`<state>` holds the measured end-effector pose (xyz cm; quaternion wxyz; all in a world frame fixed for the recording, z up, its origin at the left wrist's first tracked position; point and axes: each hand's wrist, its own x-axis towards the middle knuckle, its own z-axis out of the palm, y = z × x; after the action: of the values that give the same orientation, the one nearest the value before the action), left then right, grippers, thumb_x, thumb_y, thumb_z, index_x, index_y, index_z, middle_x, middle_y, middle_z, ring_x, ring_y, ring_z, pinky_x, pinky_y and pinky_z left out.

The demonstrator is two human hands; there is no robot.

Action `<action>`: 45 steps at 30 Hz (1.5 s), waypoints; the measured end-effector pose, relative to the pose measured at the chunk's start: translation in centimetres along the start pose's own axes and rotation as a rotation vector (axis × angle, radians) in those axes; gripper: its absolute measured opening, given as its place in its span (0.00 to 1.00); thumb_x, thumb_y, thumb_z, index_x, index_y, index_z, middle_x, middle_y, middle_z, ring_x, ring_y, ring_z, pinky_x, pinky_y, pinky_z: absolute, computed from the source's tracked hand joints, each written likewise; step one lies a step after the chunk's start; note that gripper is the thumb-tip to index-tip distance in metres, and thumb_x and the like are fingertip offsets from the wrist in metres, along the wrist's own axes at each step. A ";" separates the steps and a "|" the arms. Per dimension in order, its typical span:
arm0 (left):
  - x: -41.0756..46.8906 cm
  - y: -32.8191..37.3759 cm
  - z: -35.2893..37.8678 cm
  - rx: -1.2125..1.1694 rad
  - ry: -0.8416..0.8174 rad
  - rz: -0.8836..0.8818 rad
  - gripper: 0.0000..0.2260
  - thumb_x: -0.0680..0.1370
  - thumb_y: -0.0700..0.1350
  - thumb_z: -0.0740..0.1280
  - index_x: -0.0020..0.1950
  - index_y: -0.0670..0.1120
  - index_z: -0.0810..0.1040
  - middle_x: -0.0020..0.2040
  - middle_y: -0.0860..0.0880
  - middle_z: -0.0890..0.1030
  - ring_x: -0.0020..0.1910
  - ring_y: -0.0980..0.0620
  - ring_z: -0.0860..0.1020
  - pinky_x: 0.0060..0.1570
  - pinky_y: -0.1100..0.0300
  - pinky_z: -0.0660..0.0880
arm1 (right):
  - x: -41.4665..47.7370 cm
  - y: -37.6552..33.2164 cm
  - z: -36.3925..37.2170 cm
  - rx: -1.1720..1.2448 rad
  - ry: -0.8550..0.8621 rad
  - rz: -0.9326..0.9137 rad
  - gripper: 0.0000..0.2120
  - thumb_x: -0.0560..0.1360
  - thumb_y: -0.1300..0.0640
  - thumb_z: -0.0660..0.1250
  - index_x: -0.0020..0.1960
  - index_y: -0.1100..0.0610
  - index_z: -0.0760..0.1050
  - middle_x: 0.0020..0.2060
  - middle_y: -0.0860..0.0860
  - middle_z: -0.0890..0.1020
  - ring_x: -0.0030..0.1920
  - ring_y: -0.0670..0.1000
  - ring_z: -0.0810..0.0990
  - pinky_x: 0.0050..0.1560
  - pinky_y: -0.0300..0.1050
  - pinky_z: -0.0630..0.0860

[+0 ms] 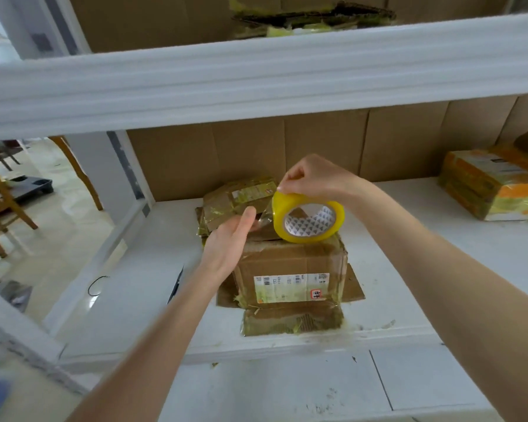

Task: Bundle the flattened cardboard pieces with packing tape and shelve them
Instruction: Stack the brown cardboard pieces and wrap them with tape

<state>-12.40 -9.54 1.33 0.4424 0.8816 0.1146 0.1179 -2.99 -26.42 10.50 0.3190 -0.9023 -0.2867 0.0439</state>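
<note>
The right hand [313, 178], wrist bent down, pinches the top rim of the yellow packing tape roll [308, 220], which stands on edge atop the flattened cardboard stack [290, 266]. The left hand [229, 242], fingers straight, presses the stack's upper left edge. The stack lies on the white shelf [134, 293].

Both bare forearms reach forward. The left hand [229, 243] lies flat, fingers straight; the right hand [313, 178], wrist bent down, pinches the tape roll [279, 219].
</note>
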 end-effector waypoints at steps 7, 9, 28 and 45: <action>0.8 1.1 0.5 -0.226 0.086 -0.091 0.10 0.75 0.54 0.69 0.40 0.49 0.83 0.44 0.51 0.84 0.49 0.52 0.80 0.55 0.49 0.76 | 0.7 0.0 0.6 0.005 -0.051 -0.089 0.13 0.70 0.40 0.71 0.49 0.46 0.82 0.46 0.39 0.80 0.48 0.40 0.77 0.44 0.38 0.74; 1.1 0.8 0.4 -0.251 0.110 -0.100 0.08 0.75 0.51 0.69 0.39 0.49 0.83 0.45 0.50 0.84 0.49 0.51 0.80 0.56 0.48 0.76 | 0.2 0.8 0.1 0.081 -0.101 -0.080 0.20 0.66 0.38 0.74 0.54 0.44 0.78 0.47 0.37 0.78 0.47 0.38 0.77 0.39 0.33 0.70; 0.4 -3.3 -2.9 -0.491 0.190 -0.298 0.05 0.77 0.37 0.66 0.42 0.38 0.75 0.47 0.45 0.83 0.43 0.55 0.84 0.62 0.55 0.72 | 0.2 2.8 -1.0 -0.040 -0.090 -0.122 0.31 0.62 0.32 0.72 0.63 0.37 0.72 0.57 0.39 0.76 0.55 0.45 0.75 0.53 0.44 0.73; 0.2 -4.8 -0.7 0.030 0.203 -0.217 0.13 0.78 0.46 0.66 0.61 0.45 0.74 0.61 0.45 0.76 0.54 0.54 0.73 0.60 0.58 0.69 | -0.3 3.0 -0.2 0.019 -0.038 -0.091 0.22 0.61 0.35 0.75 0.49 0.37 0.70 0.47 0.38 0.76 0.46 0.40 0.75 0.38 0.40 0.70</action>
<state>-12.85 -6.17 -2.14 0.4257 0.8540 0.2552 0.1560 -1.75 -28.61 8.80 0.3237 -0.8842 -0.3332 0.0493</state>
